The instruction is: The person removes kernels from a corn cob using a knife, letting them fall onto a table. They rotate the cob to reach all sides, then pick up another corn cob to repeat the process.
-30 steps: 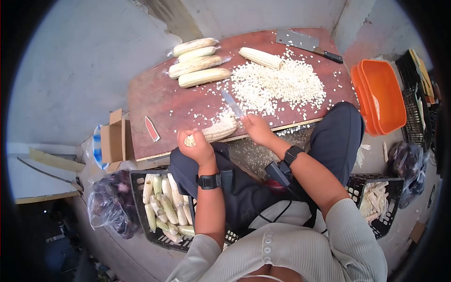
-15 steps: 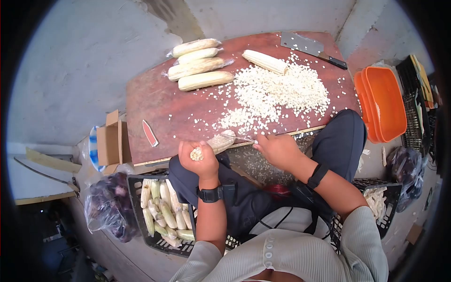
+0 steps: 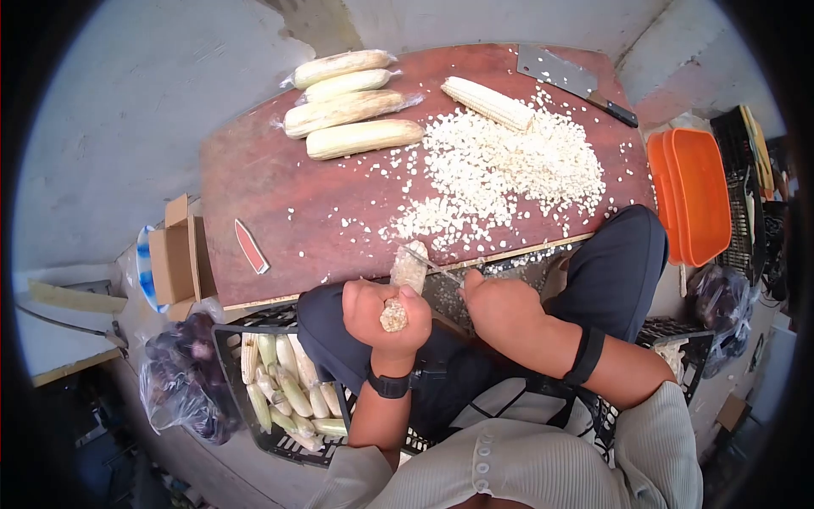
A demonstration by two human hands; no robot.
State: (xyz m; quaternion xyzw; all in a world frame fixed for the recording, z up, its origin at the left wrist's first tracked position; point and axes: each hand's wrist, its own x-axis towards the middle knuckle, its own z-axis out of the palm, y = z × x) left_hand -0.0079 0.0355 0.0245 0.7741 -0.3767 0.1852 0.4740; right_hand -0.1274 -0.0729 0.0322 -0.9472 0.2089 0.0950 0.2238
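My left hand point(image 3: 377, 314) is closed around an ear of corn point(image 3: 410, 270) at the table's near edge; its cut end sticks out by my thumb. In my right hand point(image 3: 506, 307) is a knife point(image 3: 434, 265) with a thin blade that lies across the upper part of the ear. Its handle is mostly hidden by my fingers. Beyond my hands, a heap of loose pale kernels point(image 3: 526, 170) is spread over the reddish table point(image 3: 280, 182). One corn ear point(image 3: 487, 103) rests at the back of that heap.
Several corn ears point(image 3: 365, 137), some in plastic wrap, lie at the back left. A cleaver point(image 3: 557, 72) sits at the back right, and a small red pointed item point(image 3: 250, 246) at left. Orange tubs point(image 3: 710, 199) stand right; a black crate point(image 3: 229, 365) holds more corn.
My left hand has moved right and towards me, and the corn ear now stands more upright in view. The knife blade has shifted onto the ear's upper part. The view has shifted slightly.
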